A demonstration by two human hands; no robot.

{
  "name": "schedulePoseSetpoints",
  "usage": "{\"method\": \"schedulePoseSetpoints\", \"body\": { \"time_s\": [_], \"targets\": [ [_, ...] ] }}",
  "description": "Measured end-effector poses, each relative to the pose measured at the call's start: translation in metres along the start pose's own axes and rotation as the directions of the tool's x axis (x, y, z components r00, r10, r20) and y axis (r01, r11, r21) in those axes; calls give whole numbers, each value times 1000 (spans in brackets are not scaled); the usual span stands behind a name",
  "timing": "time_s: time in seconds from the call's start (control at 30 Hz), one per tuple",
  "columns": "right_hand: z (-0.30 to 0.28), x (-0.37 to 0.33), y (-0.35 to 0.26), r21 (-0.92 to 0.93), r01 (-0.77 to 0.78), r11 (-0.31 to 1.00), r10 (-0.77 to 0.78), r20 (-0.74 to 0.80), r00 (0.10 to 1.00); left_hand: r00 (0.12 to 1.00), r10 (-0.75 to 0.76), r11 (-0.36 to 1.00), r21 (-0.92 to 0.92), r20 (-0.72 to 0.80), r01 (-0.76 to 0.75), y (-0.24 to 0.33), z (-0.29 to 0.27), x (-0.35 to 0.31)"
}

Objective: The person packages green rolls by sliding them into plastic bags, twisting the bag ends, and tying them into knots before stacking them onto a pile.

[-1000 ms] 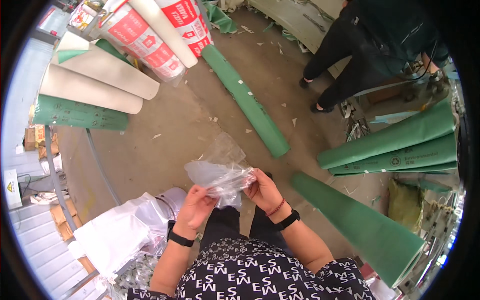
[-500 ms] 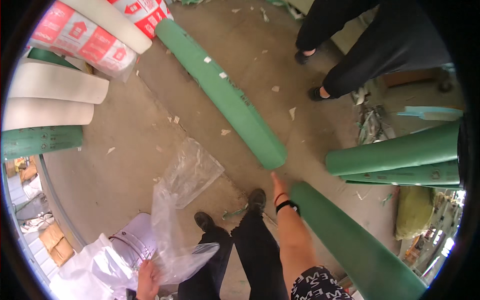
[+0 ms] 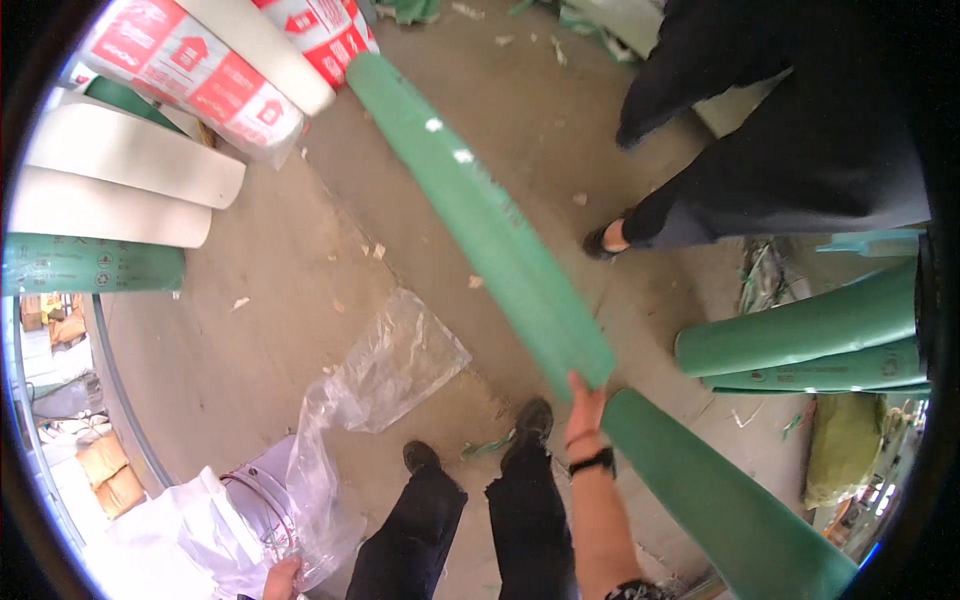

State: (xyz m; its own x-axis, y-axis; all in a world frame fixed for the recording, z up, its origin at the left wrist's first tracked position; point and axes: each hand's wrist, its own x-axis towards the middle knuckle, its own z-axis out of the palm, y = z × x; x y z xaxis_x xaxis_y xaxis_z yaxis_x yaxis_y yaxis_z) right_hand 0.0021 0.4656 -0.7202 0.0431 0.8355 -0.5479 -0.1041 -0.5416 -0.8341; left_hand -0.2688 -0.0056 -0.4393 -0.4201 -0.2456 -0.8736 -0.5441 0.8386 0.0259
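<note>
My right hand (image 3: 585,412), wearing a dark wristband, is at the near end of a long green roll (image 3: 490,220). Its fingers grip that end, though part of the grasp is hidden. The roll runs diagonally away to the far left, its near end seemingly raised. Low on the left, my left hand (image 3: 283,578) is closed on a clear plastic sleeve (image 3: 400,365), which spreads out across the floor. Another green roll (image 3: 720,490) slants down to the right, close beside my right forearm.
Green rolls (image 3: 800,325) lie at the right near a co-worker's dark-trousered leg (image 3: 720,200). White rolls (image 3: 130,150) and a red-and-white wrapped roll (image 3: 190,65) are at the far left. A lilac cylinder (image 3: 265,490) stands by white plastic (image 3: 170,540). Scraps dot the floor.
My right hand has closed on the green roll's near end, which has come up and toward me. The co-worker has stepped nearer. My left hand still holds the plastic sleeve.
</note>
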Motion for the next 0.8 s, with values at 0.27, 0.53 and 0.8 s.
{"method": "schedulePoseSetpoints", "body": {
  "time_s": [0.27,0.53,0.8],
  "targets": [
    [-70,-316,-173,-155,199,968,-239,-302,923,896,397,815,-372,-199,-444,-19,-90,-1],
    [-140,-507,-436,-725,688,29,-722,461,516,751,603,476,-635,-268,-608,54,-165,-103],
    [-117,-619,-493,-77,938,-339,-389,919,-66,544,831,15,-974,-114,-227,5,-146,-187]
  ]
}}
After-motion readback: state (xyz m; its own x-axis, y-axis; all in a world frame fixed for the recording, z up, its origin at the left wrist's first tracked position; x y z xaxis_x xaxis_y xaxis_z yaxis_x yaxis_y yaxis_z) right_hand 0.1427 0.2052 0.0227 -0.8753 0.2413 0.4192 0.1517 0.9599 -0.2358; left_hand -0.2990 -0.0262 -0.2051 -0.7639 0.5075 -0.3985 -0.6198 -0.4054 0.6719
